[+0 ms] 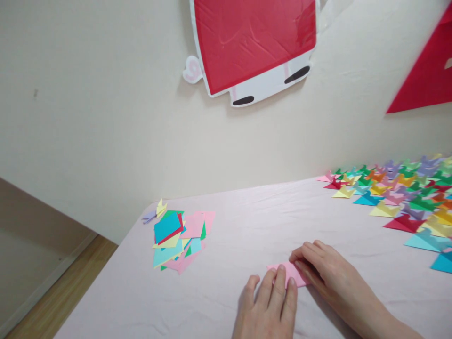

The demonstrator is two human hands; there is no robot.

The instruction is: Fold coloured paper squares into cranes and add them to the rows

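Observation:
A small piece of pink paper lies on the cloth at the lower middle, partly covered by my hands. From the near side, my left hand rests its outstretched, spread fingers flat on the paper's left part. At the paper's right end is my right hand, its fingers bent and drawn together over the edge. Its thumb side touches the paper; the exact grip is partly hidden.
Loose colored paper sheets form a pile at the left. Behind it sit a yellow folded piece and a purple one. Rows of folded paper birds spread along the right. A wall borders the cloth-covered surface.

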